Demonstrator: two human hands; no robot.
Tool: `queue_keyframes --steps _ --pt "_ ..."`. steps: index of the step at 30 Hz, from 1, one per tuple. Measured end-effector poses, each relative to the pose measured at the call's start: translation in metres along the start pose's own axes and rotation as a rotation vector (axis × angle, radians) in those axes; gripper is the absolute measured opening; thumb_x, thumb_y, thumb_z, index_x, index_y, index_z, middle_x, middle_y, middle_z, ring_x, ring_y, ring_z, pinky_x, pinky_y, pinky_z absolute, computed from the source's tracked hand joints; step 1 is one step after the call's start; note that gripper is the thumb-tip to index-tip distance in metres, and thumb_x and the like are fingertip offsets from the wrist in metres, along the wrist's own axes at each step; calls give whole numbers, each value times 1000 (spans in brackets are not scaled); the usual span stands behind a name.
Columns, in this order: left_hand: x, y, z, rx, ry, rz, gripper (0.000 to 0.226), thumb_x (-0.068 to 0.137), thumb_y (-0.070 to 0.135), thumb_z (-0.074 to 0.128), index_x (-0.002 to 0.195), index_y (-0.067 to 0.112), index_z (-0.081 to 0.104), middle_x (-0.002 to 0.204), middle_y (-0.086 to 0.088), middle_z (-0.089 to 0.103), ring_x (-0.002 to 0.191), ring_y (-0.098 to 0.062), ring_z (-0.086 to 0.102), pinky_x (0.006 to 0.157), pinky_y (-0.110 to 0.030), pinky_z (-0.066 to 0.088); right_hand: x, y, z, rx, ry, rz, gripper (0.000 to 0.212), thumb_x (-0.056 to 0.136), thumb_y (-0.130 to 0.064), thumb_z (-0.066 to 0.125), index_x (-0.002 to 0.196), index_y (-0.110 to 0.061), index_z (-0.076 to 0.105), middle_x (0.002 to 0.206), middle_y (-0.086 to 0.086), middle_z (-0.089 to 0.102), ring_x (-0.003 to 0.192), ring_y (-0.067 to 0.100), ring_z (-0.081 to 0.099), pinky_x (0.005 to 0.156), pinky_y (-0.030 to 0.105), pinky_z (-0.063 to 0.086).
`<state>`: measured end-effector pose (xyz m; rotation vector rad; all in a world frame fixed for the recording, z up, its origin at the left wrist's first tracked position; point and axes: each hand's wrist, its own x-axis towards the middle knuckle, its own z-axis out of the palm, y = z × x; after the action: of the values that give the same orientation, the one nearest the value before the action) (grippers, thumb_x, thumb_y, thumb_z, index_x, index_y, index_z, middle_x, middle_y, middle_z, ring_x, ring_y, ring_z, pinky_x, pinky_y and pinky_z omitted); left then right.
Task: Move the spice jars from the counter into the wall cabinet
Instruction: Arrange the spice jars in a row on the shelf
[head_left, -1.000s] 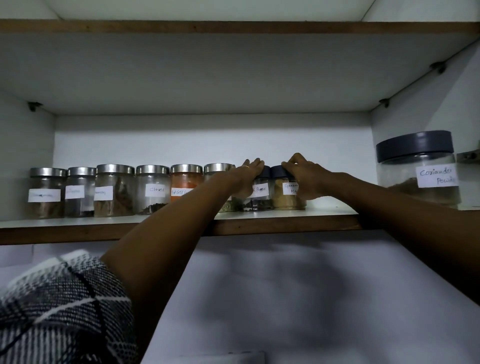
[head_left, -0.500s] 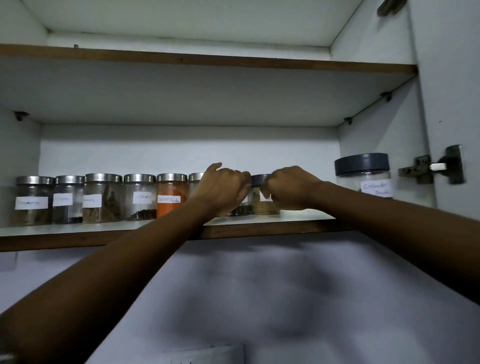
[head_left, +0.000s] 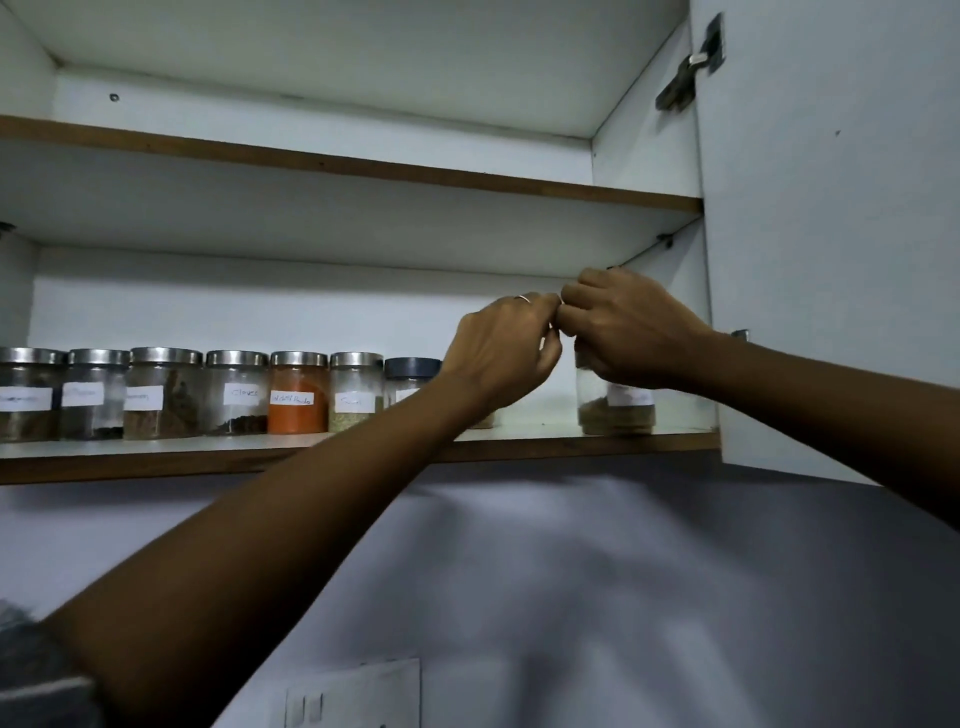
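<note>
Handwritten "Cloves" label on steel-lidded jar (head_left: 237, 393), other labels illegible

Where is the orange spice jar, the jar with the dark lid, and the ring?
orange spice jar (head_left: 297, 410), head view, on its orange powder.
dark-lidded jar (head_left: 411, 367), head view, on its lid.
ring (head_left: 522, 298), head view, on the left hand's finger.

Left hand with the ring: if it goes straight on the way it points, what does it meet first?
Probably the right hand: the left hand points rightward, its fingertips already close against it, though depth is unclear.
</note>
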<state>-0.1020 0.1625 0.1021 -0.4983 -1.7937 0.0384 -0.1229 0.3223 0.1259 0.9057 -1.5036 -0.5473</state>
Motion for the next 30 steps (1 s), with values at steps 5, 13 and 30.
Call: queue_keyframes --steps 5,13,30 --pt "15 35 19 -101 -131 -68 28 91 18 47 118 15 49 120 -7 59 103 -26 58 71 -31 37 -36 16 3 65 -93 169 27 78 -12 64 102 -2 58 89 17 60 71 28 51 61 33 37" --pt "31 59 39 -43 -297 -112 59 93 14 52 145 9 26 145 -14 41 131 -30 42 106 -38 35 -73 20 13 384 -327 501 78 78 -7 55 146 -12 18 151 13 26 128 34 36 101 42 36" --pt "28 37 71 99 -368 -62 50 91 15 53 138 10 35 138 -11 47 126 -26 46 118 -39 12 -70 17 42 764 -331 653 73 76 11 54 142 -10 30 143 11 38 127 27 41 102 34 39"
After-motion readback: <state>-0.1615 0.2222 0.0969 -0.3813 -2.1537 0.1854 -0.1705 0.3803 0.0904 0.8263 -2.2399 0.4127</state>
